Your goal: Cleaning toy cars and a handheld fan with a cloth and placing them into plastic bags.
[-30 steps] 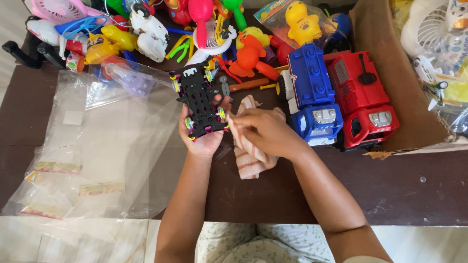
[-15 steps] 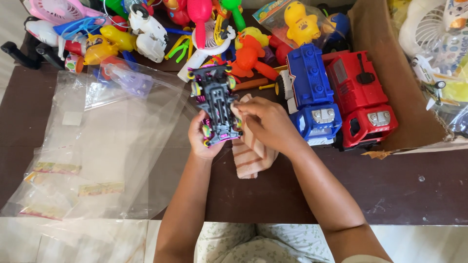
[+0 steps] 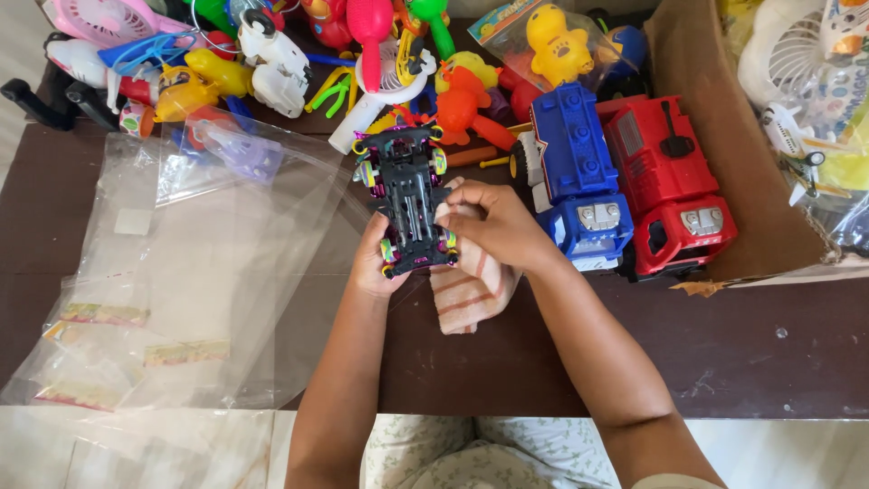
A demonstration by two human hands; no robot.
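Gripping the upturned toy car (image 3: pixel 407 201), left hand (image 3: pixel 376 263) fingers clamp it; right hand (image 3: pixel 493 226) fingers pinch a striped cloth (image 3: pixel 471 290).

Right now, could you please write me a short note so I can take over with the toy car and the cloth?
Left hand: holds the toy car upside down above the dark table, underside and wheels facing up.
Right hand: presses the striped cloth against the car's right side.
Nearby: blue truck and red truck just right of the hands, clear plastic bags to the left, a pile of toys behind.
Done: cannot tell how much is wiped.
Left: probably the rest of the car.
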